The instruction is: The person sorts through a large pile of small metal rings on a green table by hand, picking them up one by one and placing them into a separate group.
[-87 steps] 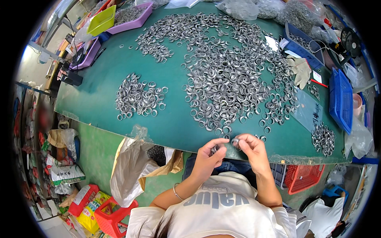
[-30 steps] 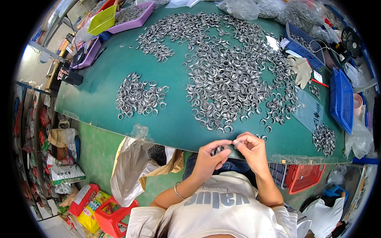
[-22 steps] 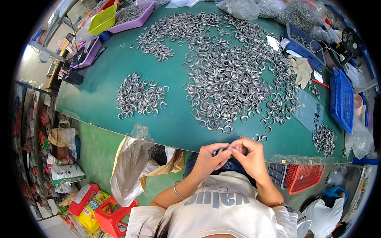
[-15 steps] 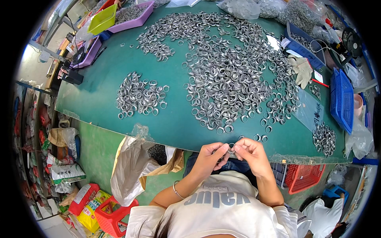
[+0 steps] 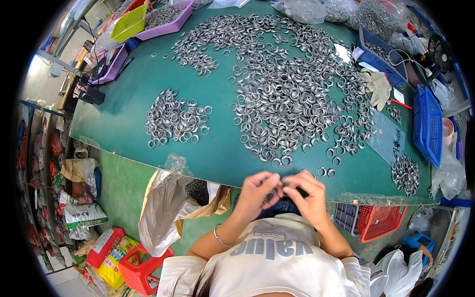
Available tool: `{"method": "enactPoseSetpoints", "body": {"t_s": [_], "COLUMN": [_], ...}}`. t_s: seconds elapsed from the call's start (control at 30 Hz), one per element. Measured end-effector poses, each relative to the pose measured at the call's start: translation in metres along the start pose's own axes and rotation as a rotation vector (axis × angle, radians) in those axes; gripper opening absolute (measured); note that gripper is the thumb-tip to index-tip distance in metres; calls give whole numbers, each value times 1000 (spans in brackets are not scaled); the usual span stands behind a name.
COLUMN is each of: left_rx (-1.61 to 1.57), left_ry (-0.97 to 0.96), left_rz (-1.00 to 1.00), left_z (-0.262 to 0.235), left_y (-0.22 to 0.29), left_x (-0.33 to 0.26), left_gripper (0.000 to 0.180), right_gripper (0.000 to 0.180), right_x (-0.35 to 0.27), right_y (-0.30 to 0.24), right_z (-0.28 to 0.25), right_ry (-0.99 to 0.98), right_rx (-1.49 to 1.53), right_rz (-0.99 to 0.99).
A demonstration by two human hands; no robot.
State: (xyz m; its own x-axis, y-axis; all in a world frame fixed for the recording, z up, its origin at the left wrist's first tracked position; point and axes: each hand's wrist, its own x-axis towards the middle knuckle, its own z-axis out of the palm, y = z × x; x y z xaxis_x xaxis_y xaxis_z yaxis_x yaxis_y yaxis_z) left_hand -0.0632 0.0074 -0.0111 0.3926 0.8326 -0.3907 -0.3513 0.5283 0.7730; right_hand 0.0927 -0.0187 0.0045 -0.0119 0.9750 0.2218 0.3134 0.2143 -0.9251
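Observation:
At the near table edge my left hand [image 5: 257, 193] is closed, fingers curled. A grey metal ring [image 5: 270, 196] shows, smeared, inside those fingers. My right hand [image 5: 309, 192] faces it a small gap away, thumb and fingers bent inward; motion blurs the tips, and what they pinch cannot be made out. Just beyond my right hand lie a few loose rings [image 5: 326, 172]. A broad heap of grey metal rings [image 5: 282, 94] covers the middle of the green table [image 5: 208, 158]. Smaller piles of rings lie at the left [image 5: 175, 116] and right [image 5: 405, 174].
An open paper sack [image 5: 161, 213] hangs under the front edge. Along the right stand a blue basket [image 5: 426, 126], a blue bin [image 5: 378, 62] and a work glove [image 5: 378, 89]. A red crate [image 5: 380, 222] sits below the table; a red stool [image 5: 141, 272] stands lower left.
The ring held between both hands' fingertips is no longer plainly visible there. My left hand has shifted slightly up and left, and both hands are now blurred. The piles look unchanged.

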Motion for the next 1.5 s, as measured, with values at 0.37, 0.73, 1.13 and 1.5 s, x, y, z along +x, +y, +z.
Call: {"method": "enactPoseSetpoints", "body": {"t_s": [0.37,0.73,1.13,1.5], "left_rx": [1824,2031,1988,1318], "left_ry": [667,382,535,173], "left_rz": [920,983,1052,1084], "left_z": [-124,-139,-173,-27], "left_y": [78,106,134,108], "left_x": [87,98,124,60], "left_gripper": [14,22,19,29], "right_gripper": [16,12,7,11], "right_x": [18,25,28,4], "right_y": [40,47,40,2], "right_z": [9,6,-32,-44], "right_ry": [83,122,174,197], "right_rx": [-605,-572,-20,586], "right_rz": [-156,-171,121,87]}}
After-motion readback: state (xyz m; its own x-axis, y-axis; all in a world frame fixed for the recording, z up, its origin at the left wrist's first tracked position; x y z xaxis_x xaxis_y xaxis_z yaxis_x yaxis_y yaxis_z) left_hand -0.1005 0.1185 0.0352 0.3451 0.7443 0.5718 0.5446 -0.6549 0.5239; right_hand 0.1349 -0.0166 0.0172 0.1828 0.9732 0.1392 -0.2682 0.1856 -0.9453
